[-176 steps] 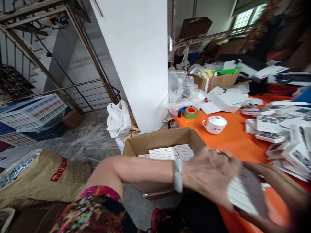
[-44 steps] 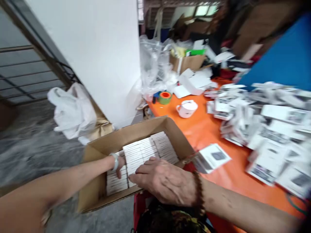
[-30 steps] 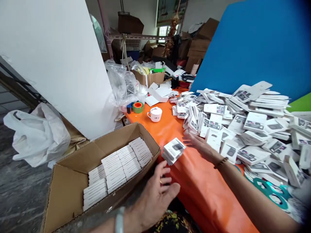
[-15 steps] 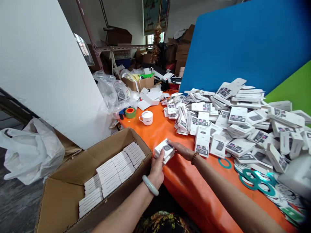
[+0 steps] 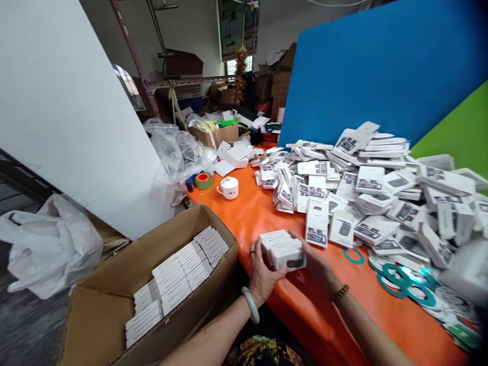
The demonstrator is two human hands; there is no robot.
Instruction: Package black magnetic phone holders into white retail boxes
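A small stack of white product boxes (image 5: 281, 248) is held between my two hands over the near edge of the orange table cover (image 5: 249, 216). My left hand (image 5: 263, 274), with a pale bangle at the wrist, grips the stack's left and near side. Along its right side presses my right hand (image 5: 315, 264), a beaded bracelet on that wrist; part of its fingers is hidden behind the boxes. To the left stands an open cardboard carton (image 5: 102, 277) with rows of similar white boxes (image 5: 183, 272) packed on edge inside.
A big heap of white printed boxes (image 5: 369, 180) covers the table's right side, with teal rings (image 5: 396, 279) nearer me. Beyond the carton are a white lidded mug (image 5: 229, 188) and tape rolls (image 5: 203, 180). A blue panel (image 5: 381, 76) rises behind; a white plastic bag (image 5: 49, 249) lies left.
Both hands have shifted right with the boxes. The stack has been turned so its narrow edges face up, and my right hand now lies along its right side.
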